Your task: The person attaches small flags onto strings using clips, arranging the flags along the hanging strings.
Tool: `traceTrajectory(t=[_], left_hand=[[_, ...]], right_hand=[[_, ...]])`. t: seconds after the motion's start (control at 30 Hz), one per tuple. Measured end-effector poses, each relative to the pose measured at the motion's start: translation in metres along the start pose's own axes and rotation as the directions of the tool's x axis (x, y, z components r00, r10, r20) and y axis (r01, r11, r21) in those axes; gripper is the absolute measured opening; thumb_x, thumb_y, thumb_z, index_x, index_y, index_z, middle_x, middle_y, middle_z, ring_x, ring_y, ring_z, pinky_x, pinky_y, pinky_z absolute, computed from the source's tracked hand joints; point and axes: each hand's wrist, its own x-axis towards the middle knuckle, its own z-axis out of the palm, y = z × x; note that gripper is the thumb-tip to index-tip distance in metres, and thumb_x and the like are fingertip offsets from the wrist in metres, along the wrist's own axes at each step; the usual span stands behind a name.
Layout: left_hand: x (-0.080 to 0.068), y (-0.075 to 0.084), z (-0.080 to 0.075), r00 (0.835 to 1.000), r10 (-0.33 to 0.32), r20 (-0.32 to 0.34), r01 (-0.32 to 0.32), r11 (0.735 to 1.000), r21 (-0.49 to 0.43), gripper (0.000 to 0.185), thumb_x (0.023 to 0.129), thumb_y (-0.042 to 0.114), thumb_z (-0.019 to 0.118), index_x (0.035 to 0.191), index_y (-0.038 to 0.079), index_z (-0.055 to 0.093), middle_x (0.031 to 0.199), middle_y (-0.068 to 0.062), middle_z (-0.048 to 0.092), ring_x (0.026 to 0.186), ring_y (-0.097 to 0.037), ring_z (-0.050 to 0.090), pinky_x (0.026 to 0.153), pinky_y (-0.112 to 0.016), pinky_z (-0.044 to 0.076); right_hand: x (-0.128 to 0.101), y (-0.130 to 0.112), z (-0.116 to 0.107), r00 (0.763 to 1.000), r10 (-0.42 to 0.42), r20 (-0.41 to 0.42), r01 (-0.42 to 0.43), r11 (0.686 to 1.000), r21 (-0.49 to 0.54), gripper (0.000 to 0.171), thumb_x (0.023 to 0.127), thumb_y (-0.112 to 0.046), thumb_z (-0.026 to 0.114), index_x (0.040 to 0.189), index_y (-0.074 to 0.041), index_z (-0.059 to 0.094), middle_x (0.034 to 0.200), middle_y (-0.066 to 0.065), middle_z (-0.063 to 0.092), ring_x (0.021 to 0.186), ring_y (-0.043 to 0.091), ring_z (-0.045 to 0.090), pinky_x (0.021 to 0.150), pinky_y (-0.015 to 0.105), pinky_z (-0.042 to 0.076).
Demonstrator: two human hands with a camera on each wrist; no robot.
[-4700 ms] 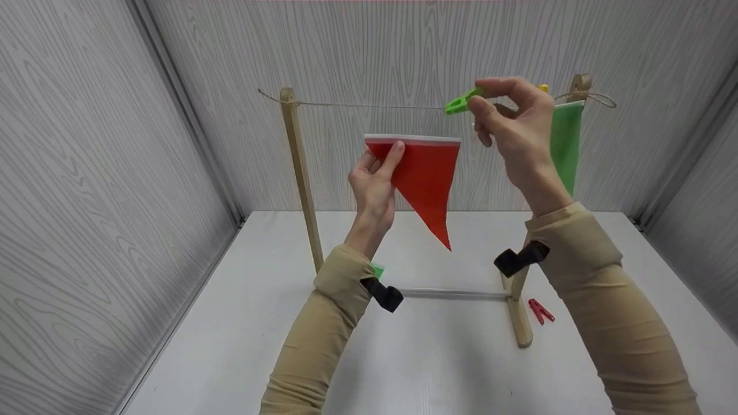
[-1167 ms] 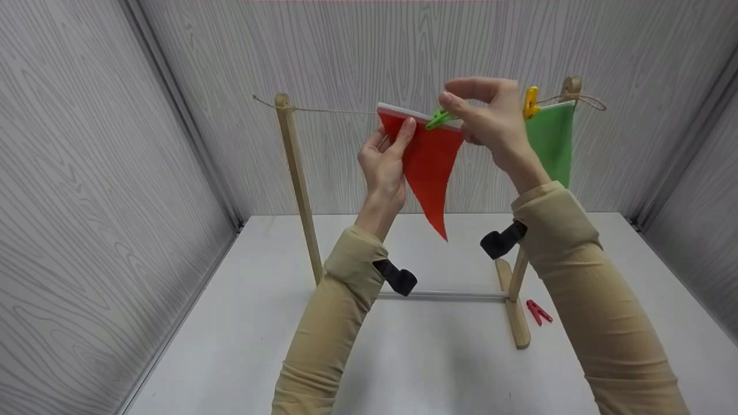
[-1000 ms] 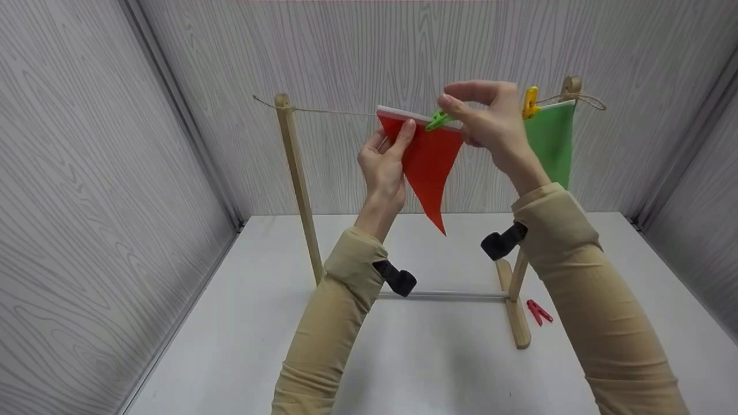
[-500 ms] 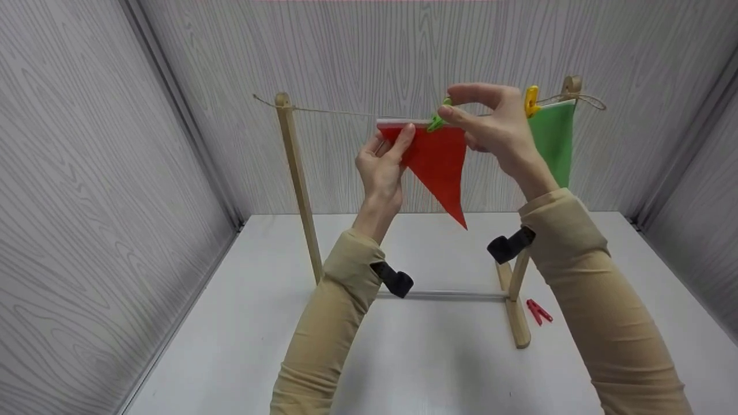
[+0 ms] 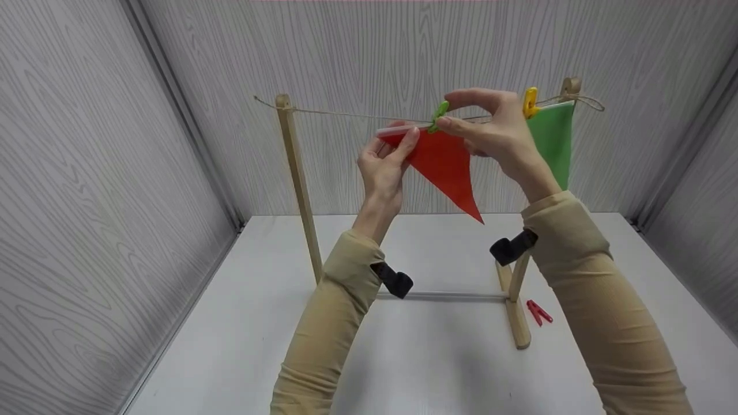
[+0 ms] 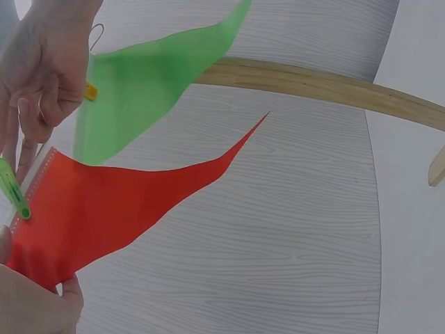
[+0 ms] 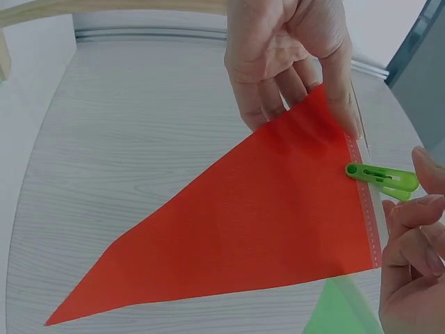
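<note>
White tabletop, walled on three sides by pale grey wood-grain panels; a wooden stand near its far edge carries a taut string. Left hand pinches the red pennant at its white top hem, held up against the string; right hand pinches the green clothespin at that hem. Green pennant hangs under a yellow clothespin by the right post; red clothespin lies beside the stand's right foot.
</note>
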Motion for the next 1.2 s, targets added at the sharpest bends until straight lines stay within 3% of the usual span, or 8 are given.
traceTrajectory(t=[0.57,0.73,0.9,1.0,1.2], left_hand=[[-0.002,-0.006,-0.013,0.999,0.002,-0.035,-0.001,0.999,0.051,0.048,0.094,0.006,0.069,0.138,0.000,0.053,0.138,-0.019,0.062,0.131,-0.027,0.059,0.113,-0.036,0.047],[-0.005,-0.008,-0.023,1.000,0.005,-0.030,-0.003,0.998,0.055,0.053,0.093,0.004,0.070,0.141,-0.001,0.049,0.143,-0.019,0.058,0.136,-0.028,0.055,0.110,-0.034,0.049],[-0.014,-0.019,-0.046,1.000,0.006,-0.025,-0.003,0.991,0.134,0.055,0.093,0.006,0.071,0.142,0.001,0.046,0.146,-0.015,0.055,0.141,-0.025,0.050,0.111,-0.032,0.047],[-0.021,-0.029,-0.064,1.000,-0.009,-0.019,0.013,0.978,0.206,0.055,0.094,0.010,0.071,0.142,0.003,0.046,0.147,-0.013,0.054,0.142,-0.024,0.048,0.114,-0.033,0.045],[-0.037,-0.056,-0.107,0.998,-0.056,-0.008,0.055,0.923,0.381,0.049,0.097,0.016,0.068,0.140,0.002,0.050,0.144,-0.016,0.055,0.140,-0.026,0.049,0.118,-0.036,0.041]], right_hand=[[-0.003,0.003,0.004,0.999,-0.034,-0.032,0.036,0.997,0.074,0.047,0.089,-0.025,0.076,0.133,-0.011,0.065,0.129,0.009,0.065,0.094,0.022,0.072,0.073,0.025,0.062],[-0.003,0.003,0.004,0.999,-0.027,-0.023,0.029,0.992,0.125,0.048,0.089,-0.022,0.077,0.133,-0.010,0.064,0.123,0.006,0.067,0.066,0.016,0.063,0.056,0.019,0.055],[-0.010,0.004,0.005,0.998,-0.056,-0.020,0.058,0.990,0.127,0.049,0.091,-0.022,0.075,0.137,-0.011,0.060,0.108,-0.001,0.069,0.052,0.013,0.050,0.044,0.020,0.037],[-0.017,0.007,0.008,0.992,-0.106,-0.062,0.114,0.985,0.132,0.050,0.091,-0.020,0.074,0.138,-0.013,0.059,0.106,-0.003,0.072,0.054,0.014,0.055,0.044,0.020,0.040],[-0.035,0.022,0.016,0.944,-0.236,-0.229,0.293,0.920,0.261,0.049,0.088,-0.016,0.077,0.135,-0.010,0.062,0.090,0.020,0.072,0.061,0.023,0.062,0.046,0.021,0.046]])
